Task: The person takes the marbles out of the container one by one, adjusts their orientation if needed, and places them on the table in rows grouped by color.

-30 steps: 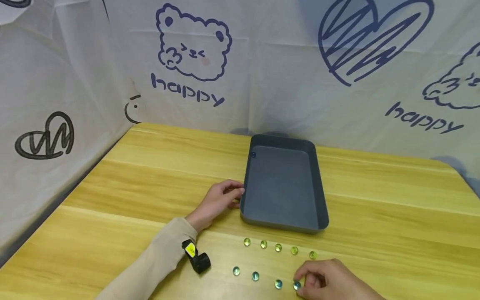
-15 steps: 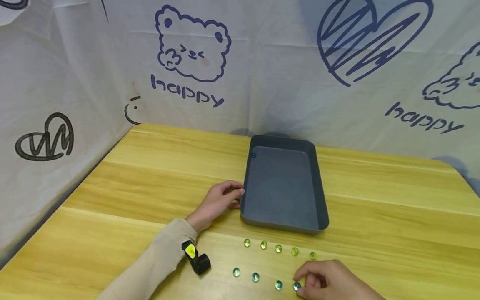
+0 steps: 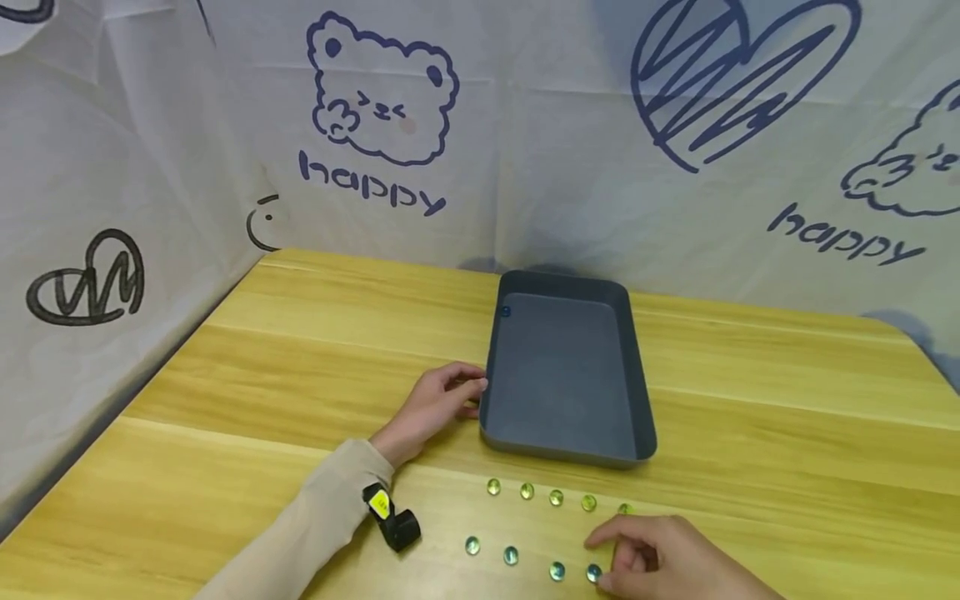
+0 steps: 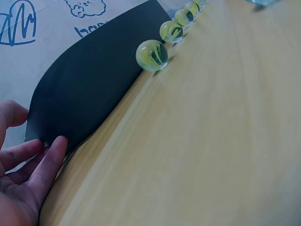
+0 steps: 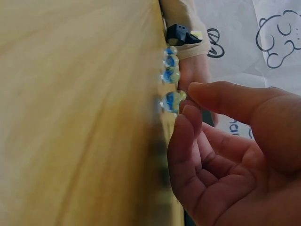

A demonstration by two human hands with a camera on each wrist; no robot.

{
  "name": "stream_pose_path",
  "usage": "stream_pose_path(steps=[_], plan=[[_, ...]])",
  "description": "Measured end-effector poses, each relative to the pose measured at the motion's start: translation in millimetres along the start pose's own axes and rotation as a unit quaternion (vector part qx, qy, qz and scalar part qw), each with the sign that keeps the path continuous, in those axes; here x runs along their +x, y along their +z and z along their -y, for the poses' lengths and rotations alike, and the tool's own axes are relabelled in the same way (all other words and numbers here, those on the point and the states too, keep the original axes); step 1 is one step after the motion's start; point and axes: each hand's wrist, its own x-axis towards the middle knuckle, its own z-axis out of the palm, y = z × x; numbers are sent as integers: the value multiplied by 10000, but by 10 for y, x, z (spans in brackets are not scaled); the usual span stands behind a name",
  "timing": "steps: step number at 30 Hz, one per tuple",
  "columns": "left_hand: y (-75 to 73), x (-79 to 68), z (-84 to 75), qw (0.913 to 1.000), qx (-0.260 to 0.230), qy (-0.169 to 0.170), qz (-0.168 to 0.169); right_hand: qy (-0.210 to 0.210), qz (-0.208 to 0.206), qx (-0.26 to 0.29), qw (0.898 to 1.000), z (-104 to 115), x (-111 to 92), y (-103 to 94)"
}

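My left hand [image 3: 437, 404] rests its fingertips against the left wall of a dark grey rectangular tray [image 3: 562, 383]; the left wrist view shows the touch at the wall [image 4: 84, 84]. At the lower right, my right hand [image 3: 663, 552] has its index finger lifted off a blue glass marble [image 3: 593, 572], with the thumb close beside it. That marble ends a row with other blue marbles [image 3: 511, 555]. In the right wrist view a gap separates thumb and fingers, and a blue marble [image 5: 171, 101] lies on the table just past them.
Several yellow-green marbles [image 3: 556, 497] form a row between the tray and the blue ones. One dark blue marble [image 3: 506, 312] sits inside the tray's far left corner. A black wrist camera [image 3: 393, 521] is strapped on the left sleeve. White printed cloth [image 3: 525, 167] hangs behind the wooden table.
My right index finger has risen away from the blue marble, which stays in its row, and the fingers have spread. The left hand keeps its place at the tray.
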Motion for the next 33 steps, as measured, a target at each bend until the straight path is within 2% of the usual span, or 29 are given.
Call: stream_pose_path(steps=[3, 9, 14, 22, 29, 33], plan=[[4, 5, -2, 10000, 19, 13, 27, 43, -100, 72, 9999, 14, -22, -21], [11, 22, 5, 9999, -20, 55, 163, -370, -290, -128, 9988, 25, -67, -60], [23, 11, 14, 10000, -20, 3, 90, -627, -401, -215, 9970, 16, -81, -64], [19, -1, 1, 10000, 5, -31, -9, -165, -507, -59, 9986, 84, -73, -97], [4, -7, 7, 10000, 16, -5, 33, -71, -661, -48, 9978, 117, -86, -110], [12, -10, -10, 10000, 14, 5, 10, 27, -903, -159, 9958, 139, -91, -114]])
